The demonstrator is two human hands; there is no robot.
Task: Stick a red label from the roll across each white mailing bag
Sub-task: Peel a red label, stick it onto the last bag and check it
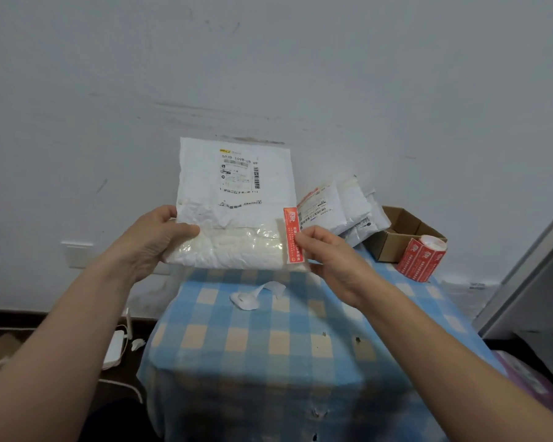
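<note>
Right hand (329,260) pinches the red label (292,234) between thumb and fingertips, near the strip's lower half, with the remaining fingers loosely curled behind. Left hand (155,240) grips the lower left edge of the white mailing bag (233,199), thumb on the front and fingers tucked behind, holding it up clear of the checked cloth (268,362) below both wrists.

The label stands upright along the bag's right edge, just left of the right fingertips; whether any of it has already stuck I cannot tell. To do this well, I judge the left hand should pull the crinkled film taut, or lay the bag flat on the cloth. The right thumb can then press one end down first and smooth along the strip, so no crease is trapped. The printed address panel above both hands should be kept uncovered.

The bag is white and wrinkled, its lower part glossy and padded-looking. Beyond the right hand lie a pile of more bags (348,205) and the roll (423,255) of red labels beside a cardboard box (396,237). A scrap of backing paper (253,296) lies below and between the hands
</note>
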